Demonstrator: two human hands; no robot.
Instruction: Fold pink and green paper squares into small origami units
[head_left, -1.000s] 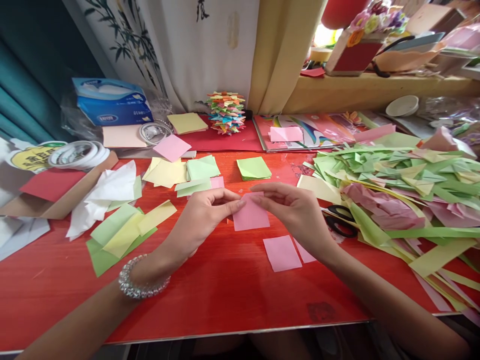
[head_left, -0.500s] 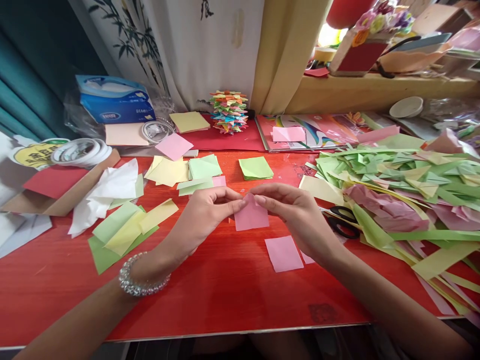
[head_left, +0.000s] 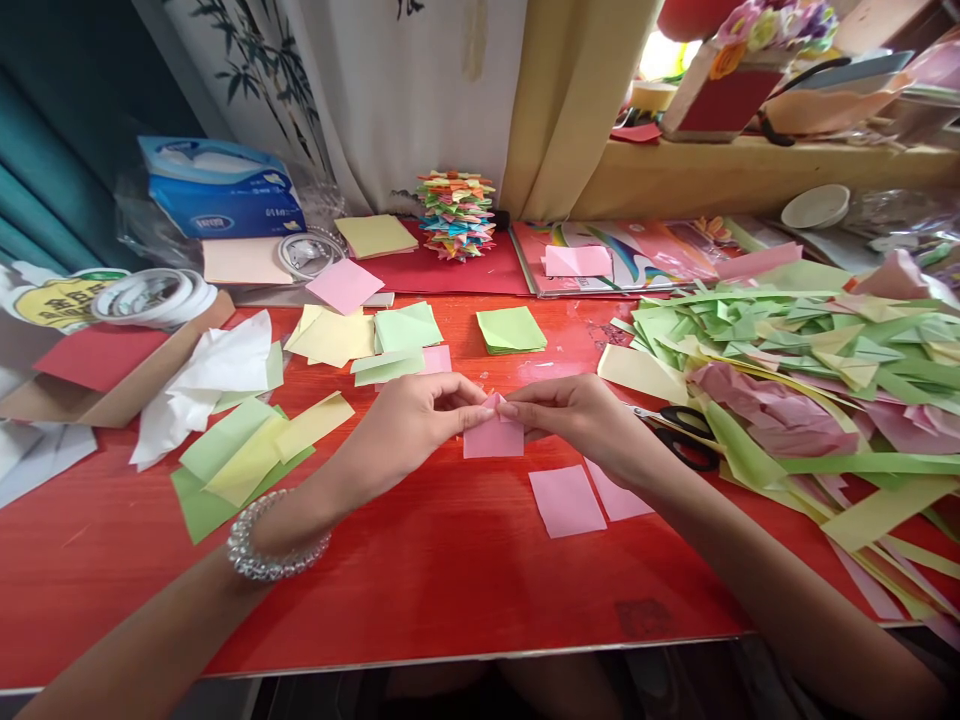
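Between my two hands is a small pink square of paper [head_left: 493, 440], its upper edge pinched and bent into a point. My left hand [head_left: 420, 425], with a clear bead bracelet [head_left: 277, 540] at the wrist, grips the top left part between thumb and fingers. Opposite it, my right hand [head_left: 574, 415] pinches the top right part, and its thumb nearly meets the left one. Two more pink paper squares [head_left: 567, 502] lie on the red table below my right hand. A stack of green paper squares [head_left: 511, 330] sits just beyond the hands.
Black-handled scissors [head_left: 682, 435] lie beside my right forearm. Folded green pieces and paper strips [head_left: 795, 340] heap up at the right. Loose green and yellow papers [head_left: 247, 455] are at the left, near a cardboard tray [head_left: 112, 400]. Behind stand a colourful folded-paper tower [head_left: 456, 215] and a blue tissue pack [head_left: 221, 190].
The top of the pink paper has gone from flat to folded at a point. My hands have drawn together along it, the right one shifting left.
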